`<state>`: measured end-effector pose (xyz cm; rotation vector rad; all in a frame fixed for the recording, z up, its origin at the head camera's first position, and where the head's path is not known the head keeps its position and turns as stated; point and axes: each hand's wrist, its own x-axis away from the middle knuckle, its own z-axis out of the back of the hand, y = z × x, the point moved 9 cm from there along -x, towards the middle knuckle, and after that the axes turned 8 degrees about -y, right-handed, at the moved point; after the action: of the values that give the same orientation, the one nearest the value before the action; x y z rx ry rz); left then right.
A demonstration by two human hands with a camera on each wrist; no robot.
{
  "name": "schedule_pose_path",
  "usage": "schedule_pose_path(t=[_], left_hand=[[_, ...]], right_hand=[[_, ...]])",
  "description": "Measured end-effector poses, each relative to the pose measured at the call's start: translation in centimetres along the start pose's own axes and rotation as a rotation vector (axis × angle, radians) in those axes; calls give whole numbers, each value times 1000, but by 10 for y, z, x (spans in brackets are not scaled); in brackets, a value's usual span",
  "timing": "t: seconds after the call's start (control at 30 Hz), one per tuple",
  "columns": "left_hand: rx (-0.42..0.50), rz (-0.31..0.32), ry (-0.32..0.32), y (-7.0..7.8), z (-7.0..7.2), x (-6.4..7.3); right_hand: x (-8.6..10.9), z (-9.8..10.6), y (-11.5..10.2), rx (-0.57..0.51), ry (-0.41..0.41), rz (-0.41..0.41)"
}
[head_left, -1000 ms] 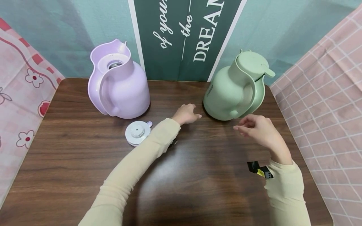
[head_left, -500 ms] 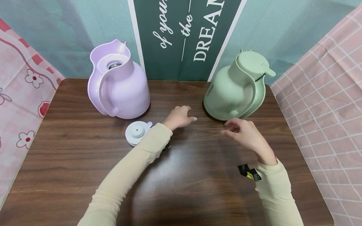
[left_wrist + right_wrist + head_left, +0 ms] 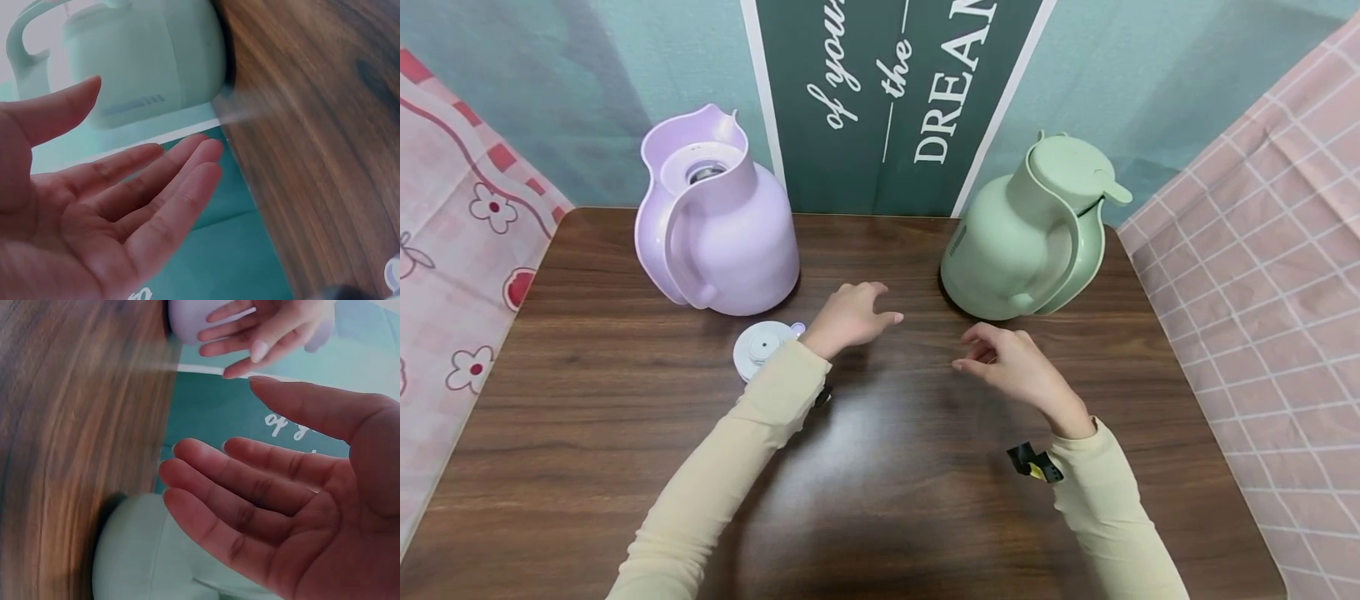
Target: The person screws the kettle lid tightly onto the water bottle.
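Observation:
My left hand (image 3: 850,317) hovers over the table between the two jugs, thumb apart from relaxed fingers, holding nothing. Its sleeve overlaps part of a round white lid (image 3: 758,343) lying on the table with a small lilac tab. Behind it stands a lilac thermos jug (image 3: 737,233), its top uncovered and its mouth showing. My right hand (image 3: 1018,367) is also above the table, fingers loosely bent around an empty space, in front of the green thermos jug (image 3: 1000,250). That jug carries its green lid (image 3: 1070,172). In the left wrist view the palm (image 3: 81,231) is bare.
A brown wooden table (image 3: 587,442) lies under everything. Teal cloth with a dark lettered panel (image 3: 880,100) hangs at the back edge. Patterned pink cloths flank it, a flowered one (image 3: 460,292) on the left and a checked one (image 3: 1262,292) on the right.
Both hands have moved leftward, the right one farther and slightly toward me, away from the green jug. The left hand's sleeve now covers more of the white lid. Jugs and lid stay put.

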<state>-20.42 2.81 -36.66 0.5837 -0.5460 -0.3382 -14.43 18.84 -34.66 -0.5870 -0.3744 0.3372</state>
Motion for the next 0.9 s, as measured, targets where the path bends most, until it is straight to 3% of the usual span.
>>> schedule_pose_path(t=[0.3,0.5,0.9], left_hand=[[11,-19,29,-11,10,17],[36,12,61,-26,19,32],[153,14,233,-64,45,70]], right_hand=[[-6,-13,-12,8,-11,75],[-9,-21,-18,33,-20,141],[-12,-35,-22,57,-43,166]])
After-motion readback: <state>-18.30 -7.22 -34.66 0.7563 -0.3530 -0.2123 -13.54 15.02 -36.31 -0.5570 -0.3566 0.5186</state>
